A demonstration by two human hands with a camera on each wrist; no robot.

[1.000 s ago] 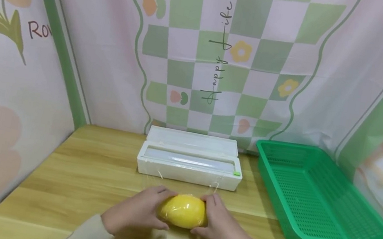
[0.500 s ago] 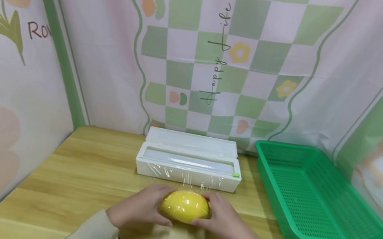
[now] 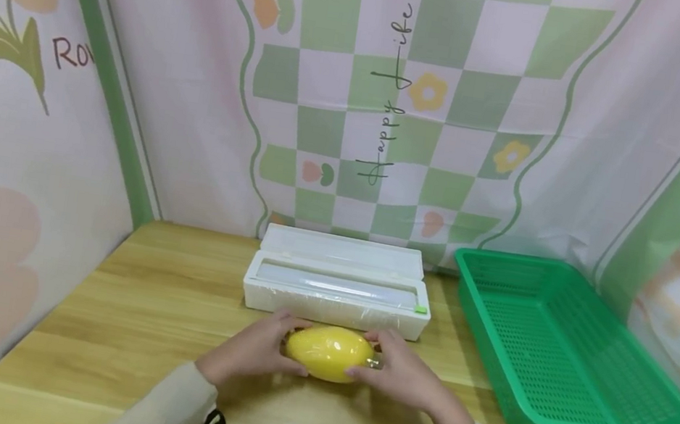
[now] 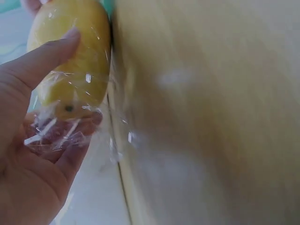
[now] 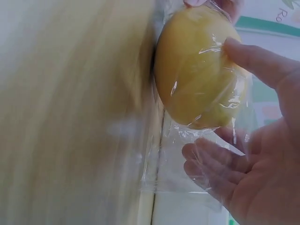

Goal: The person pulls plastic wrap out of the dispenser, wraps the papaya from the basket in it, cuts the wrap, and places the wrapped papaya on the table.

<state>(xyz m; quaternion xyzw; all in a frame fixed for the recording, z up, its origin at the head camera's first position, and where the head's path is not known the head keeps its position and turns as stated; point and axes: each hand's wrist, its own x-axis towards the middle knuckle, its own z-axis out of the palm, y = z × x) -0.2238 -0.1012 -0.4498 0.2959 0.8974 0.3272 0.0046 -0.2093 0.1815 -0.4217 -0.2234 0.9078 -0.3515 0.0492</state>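
A yellow mango, wrapped in clear cling film, lies sideways between the two hands just in front of the white cling film dispenser. My left hand holds its left end, the thumb on the skin and the other fingers partly behind it. Around the other end, my right hand grips it the same way. Loose, crinkled cling film hangs past the fruit's end at the left fingers. In the right wrist view more film spreads over the right fingers. The dispenser's lid is raised, with the roll visible inside.
A green perforated plastic basket stands to the right on the wooden table. Printed cloth hangs behind the table and at both sides. A small green slider sits at the dispenser's right end.
Both hands have moved forward with the mango, bringing it from nearer the body to close by the dispenser. The stretch of film between mango and dispenser has become shorter.
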